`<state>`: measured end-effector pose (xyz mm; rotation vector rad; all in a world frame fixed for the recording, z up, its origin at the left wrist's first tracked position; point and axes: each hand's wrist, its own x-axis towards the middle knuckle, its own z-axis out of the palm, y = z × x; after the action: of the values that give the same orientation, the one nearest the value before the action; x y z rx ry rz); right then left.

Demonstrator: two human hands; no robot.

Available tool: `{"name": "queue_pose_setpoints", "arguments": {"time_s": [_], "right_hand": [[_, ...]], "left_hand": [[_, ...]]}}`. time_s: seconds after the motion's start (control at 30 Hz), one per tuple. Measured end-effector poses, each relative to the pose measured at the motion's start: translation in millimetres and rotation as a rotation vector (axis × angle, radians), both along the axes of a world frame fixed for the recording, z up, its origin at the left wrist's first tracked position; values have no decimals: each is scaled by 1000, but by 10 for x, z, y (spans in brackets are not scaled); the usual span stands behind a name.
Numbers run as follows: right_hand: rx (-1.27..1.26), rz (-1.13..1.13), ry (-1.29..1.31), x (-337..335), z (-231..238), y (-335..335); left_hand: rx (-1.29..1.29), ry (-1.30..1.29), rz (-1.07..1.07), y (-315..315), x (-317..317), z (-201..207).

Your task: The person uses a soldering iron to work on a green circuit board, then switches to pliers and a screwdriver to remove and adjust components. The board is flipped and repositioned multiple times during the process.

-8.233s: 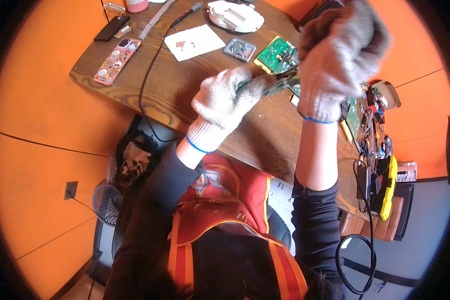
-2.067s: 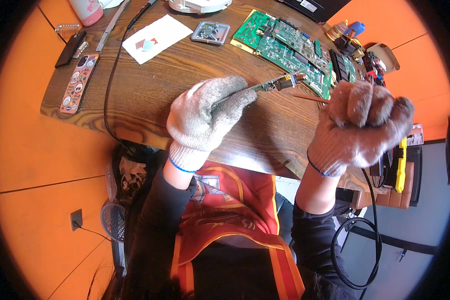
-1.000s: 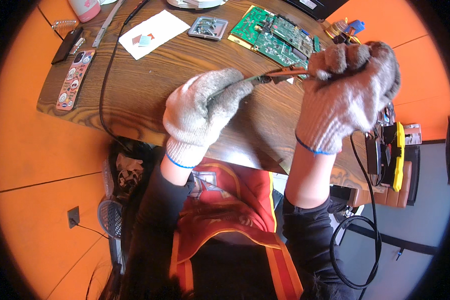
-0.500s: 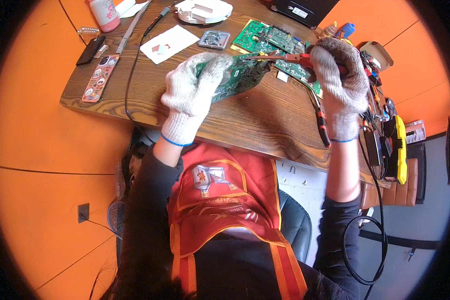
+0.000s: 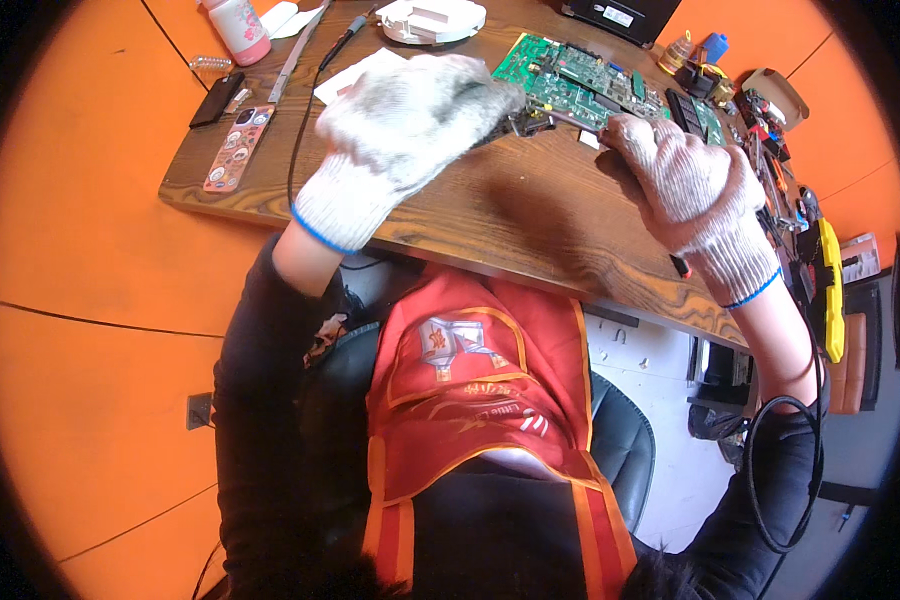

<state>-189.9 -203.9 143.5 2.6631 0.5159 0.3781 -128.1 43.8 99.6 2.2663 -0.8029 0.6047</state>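
Observation:
My left hand (image 5: 410,125), in a white knit glove, is raised over the wooden table (image 5: 530,225) with its fingers closed on a small dark board piece (image 5: 528,122) that sticks out toward a large green circuit board (image 5: 570,85). My right hand (image 5: 685,190), also gloved, is a fist near the table's front right part. It grips a soldering iron; only the iron's red end (image 5: 678,266) shows below the glove, and a black cable (image 5: 770,480) loops down by my right forearm.
At the table's left lie a sticker-covered phone (image 5: 235,150), a black phone (image 5: 217,98) and a pink bottle (image 5: 238,25). A white paper (image 5: 355,75), a white round case (image 5: 430,18) and a black box (image 5: 620,12) sit at the back. Small tools (image 5: 770,130) and a yellow-black tool (image 5: 830,290) crowd the right.
My left hand has risen closer to me with the small piece. My right hand has come back from the green board toward the table's near right edge.

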Motion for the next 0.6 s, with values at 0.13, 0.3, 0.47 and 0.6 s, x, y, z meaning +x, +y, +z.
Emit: {"name": "queue_pose_setpoints", "arguments": {"time_s": [0.13, 0.3, 0.47, 0.6], "right_hand": [[115, -23, 159, 37, -148, 25], [334, 33, 160, 22, -282, -6], [382, 129, 201, -157, -416, 27], [450, 169, 242, -229, -792, 191]], "left_hand": [[296, -345, -47, -46, 71, -77], [378, -315, -24, 3, 112, -53], [324, -194, -174, -293, 52, -135], [328, -662, -335, -449, 14, -243]]}}
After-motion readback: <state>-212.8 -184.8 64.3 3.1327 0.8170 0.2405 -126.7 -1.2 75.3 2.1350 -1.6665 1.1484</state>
